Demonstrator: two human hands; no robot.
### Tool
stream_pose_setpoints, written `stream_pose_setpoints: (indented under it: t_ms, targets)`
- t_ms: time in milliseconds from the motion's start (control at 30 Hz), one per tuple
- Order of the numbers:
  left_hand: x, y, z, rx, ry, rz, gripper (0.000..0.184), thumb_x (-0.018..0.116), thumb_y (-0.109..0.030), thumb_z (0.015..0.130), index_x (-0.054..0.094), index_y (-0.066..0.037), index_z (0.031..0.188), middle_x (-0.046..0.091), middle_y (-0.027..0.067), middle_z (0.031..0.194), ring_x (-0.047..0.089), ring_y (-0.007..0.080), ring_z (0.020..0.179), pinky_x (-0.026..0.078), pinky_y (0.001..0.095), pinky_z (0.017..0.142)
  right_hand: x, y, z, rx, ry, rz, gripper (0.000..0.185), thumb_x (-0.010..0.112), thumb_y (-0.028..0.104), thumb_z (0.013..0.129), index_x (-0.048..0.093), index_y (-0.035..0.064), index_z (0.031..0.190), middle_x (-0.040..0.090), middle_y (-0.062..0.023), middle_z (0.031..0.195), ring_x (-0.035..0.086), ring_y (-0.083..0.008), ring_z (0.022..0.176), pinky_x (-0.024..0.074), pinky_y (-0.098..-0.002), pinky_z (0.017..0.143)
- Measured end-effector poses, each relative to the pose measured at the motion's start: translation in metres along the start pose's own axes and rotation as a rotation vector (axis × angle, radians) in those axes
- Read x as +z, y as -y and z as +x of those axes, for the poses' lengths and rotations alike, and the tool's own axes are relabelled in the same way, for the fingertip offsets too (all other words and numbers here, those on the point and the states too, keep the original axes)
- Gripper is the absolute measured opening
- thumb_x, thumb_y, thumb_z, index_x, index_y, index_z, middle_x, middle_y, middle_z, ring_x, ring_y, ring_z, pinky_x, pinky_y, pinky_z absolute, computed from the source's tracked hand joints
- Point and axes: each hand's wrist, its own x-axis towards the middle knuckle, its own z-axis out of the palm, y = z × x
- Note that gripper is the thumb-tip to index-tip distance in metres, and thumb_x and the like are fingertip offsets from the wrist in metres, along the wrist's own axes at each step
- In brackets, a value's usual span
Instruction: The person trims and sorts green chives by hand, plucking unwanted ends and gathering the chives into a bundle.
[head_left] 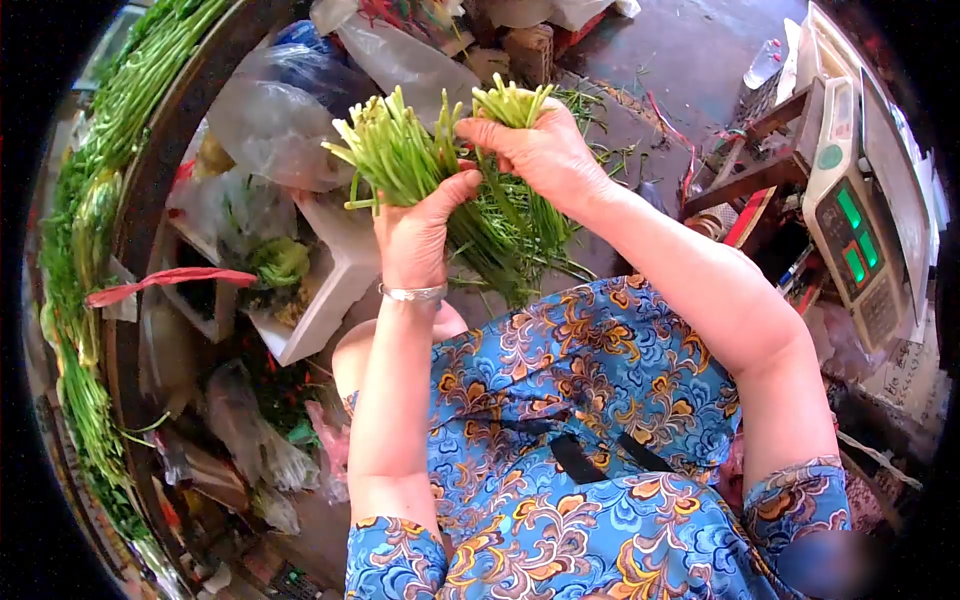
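Observation:
My left hand (425, 215), with a metal bracelet at the wrist, is wrapped round a thick bunch of green-stemmed vegetables (395, 150). Their pale cut ends point up and away from me, and the darker, thinner greens hang down towards my lap. Beside it, my right hand (545, 150) is closed on a smaller bunch of the same stems (510, 103), cut ends also upward. The fingers of my right hand are close to the larger bunch; whether they touch it I cannot tell. Below my hands the hanging greens overlap, so their lower ends are partly hidden.
At the left, piled greens (85, 240) lie along a curved ledge with a red plastic strip (175, 283). Plastic bags (285, 125) and a white foam box (335, 270) stand nearer. A digital scale (855, 220) is at the right. Loose stems litter the floor ahead.

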Motion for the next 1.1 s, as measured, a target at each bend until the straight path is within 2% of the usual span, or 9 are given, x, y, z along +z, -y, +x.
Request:
stream_pose_setpoints:
  t_ms: [167,267,333,433,567,700,833,900,1100]
  targets:
    - [0.0,0.004,0.003,0.028,-0.003,-0.043,0.033,0.071,0.007,0.073,0.062,0.0,0.104,0.067,0.0054,0.087,0.063,0.0143,0.078,0.052,0.0261,0.072,0.008,-0.003,-0.003,-0.044,-0.006,-0.075,0.017,0.072,0.012,0.081,0.067,0.001,0.093,0.069,-0.0019,0.086,0.06,-0.0095,0.077,0.0494,-0.0259,0.072]
    - [-0.004,0.006,0.004,0.049,0.007,-0.011,0.027,0.071,0.004,0.072,0.064,0.0,0.098,0.066,0.0068,0.086,0.061,0.0146,0.073,0.048,0.026,0.064,0.006,-0.001,-0.005,-0.048,0.017,-0.074,0.017,0.071,0.013,0.082,0.067,0.0022,0.094,0.068,-0.0008,0.084,0.059,-0.008,0.073,0.0486,-0.0247,0.066]
    - [-0.006,0.0,0.001,0.047,0.001,0.027,0.026,0.071,0.004,0.072,0.064,0.001,0.097,0.066,0.0068,0.086,0.062,0.0147,0.072,0.049,0.0261,0.064,0.003,-0.002,-0.006,-0.066,0.135,-0.135,0.009,0.068,0.015,0.086,0.065,0.0067,0.089,0.059,0.0047,0.071,0.048,-0.0043,0.058,0.0398,-0.0206,0.05]
    - [-0.012,-0.001,0.001,0.071,-0.037,0.061,0.023,0.07,0.005,0.073,0.064,0.002,0.094,0.066,0.0072,0.085,0.062,0.0149,0.072,0.049,0.0263,0.065,-0.001,0.0,-0.008,-0.011,0.273,-0.171,0.015,0.068,0.017,0.086,0.068,0.0049,0.095,0.066,0.0011,0.076,0.053,-0.0062,0.061,0.0435,-0.0229,0.053]
    - [-0.016,-0.002,0.001,0.13,-0.092,0.065,0.021,0.069,0.006,0.074,0.064,0.002,0.094,0.067,0.0083,0.084,0.062,0.0157,0.069,0.051,0.0271,0.064,-0.01,0.006,-0.006,0.098,0.29,-0.195,0.013,0.066,0.018,0.088,0.065,0.006,0.091,0.06,0.0018,0.069,0.05,-0.0061,0.056,0.0417,-0.0229,0.051]
    - [-0.025,-0.001,0.004,0.067,-0.08,0.049,0.022,0.071,0.005,0.074,0.064,0.002,0.095,0.067,0.0087,0.086,0.062,0.0163,0.067,0.052,0.0273,0.063,-0.031,0.023,0.005,-0.023,0.043,-0.15,0.021,0.072,0.027,0.083,0.061,0.0095,0.082,0.055,0.0044,0.067,0.046,-0.0057,0.057,0.037,-0.0229,0.052]
    - [-0.017,-0.004,-0.002,-0.035,-0.001,0.066,0.025,0.075,0.0,0.076,0.063,0.001,0.098,0.067,0.0075,0.086,0.063,0.0161,0.067,0.052,0.0265,0.061,-0.028,0.027,0.004,-0.037,0.094,-0.139,0.02,0.076,0.025,0.08,0.06,0.0113,0.082,0.051,0.0073,0.065,0.044,-0.0034,0.057,0.0333,-0.0195,0.052]
    - [-0.013,-0.006,-0.005,-0.109,0.019,0.064,0.026,0.074,-0.001,0.076,0.063,0.0,0.099,0.066,0.0066,0.086,0.063,0.0159,0.067,0.051,0.0269,0.061,-0.019,0.026,-0.001,0.046,0.097,-0.078,0.021,0.076,0.021,0.079,0.066,0.0085,0.091,0.054,0.007,0.068,0.043,-0.0023,0.055,0.0336,-0.0196,0.05]
    - [-0.005,-0.001,-0.005,-0.021,0.1,0.1,0.03,0.072,0.002,0.077,0.061,-0.001,0.105,0.065,0.0055,0.088,0.063,0.0163,0.071,0.051,0.0273,0.063,-0.004,0.012,-0.005,0.075,0.188,0.099,0.014,0.071,0.021,0.084,0.065,0.0082,0.085,0.055,0.0053,0.067,0.043,-0.0019,0.052,0.0317,-0.0188,0.045]
